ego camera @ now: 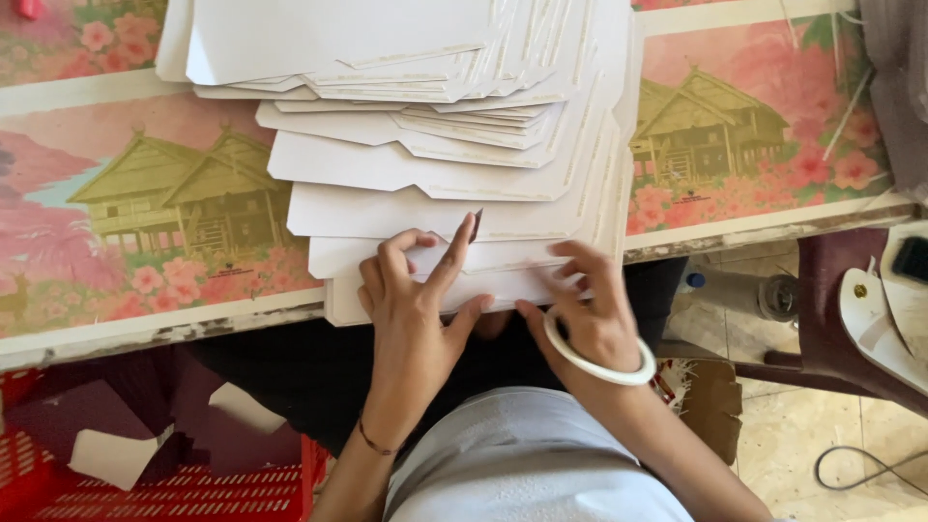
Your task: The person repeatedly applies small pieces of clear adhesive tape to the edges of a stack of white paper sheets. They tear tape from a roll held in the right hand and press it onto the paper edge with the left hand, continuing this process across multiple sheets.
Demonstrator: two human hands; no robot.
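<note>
A fanned stack of white cut card sheets (435, 164) lies on a table covered with a pink flowered cloth (145, 222) printed with houses. My left hand (416, 309) rests on the nearest sheets at the table's front edge, fingers spread and index finger pointing up along a sheet. My right hand (580, 309) presses its fingers on the same near sheets, just to the right. A roll of white tape (599, 353) hangs around my right wrist like a bracelet. Neither hand encloses anything.
A red plastic crate (145, 483) with maroon and white paper scraps sits at the lower left under the table. A dark maroon chair (851, 309) with white pieces stands at right, a bottle (744, 290) and a cable (860, 469) on the tiled floor.
</note>
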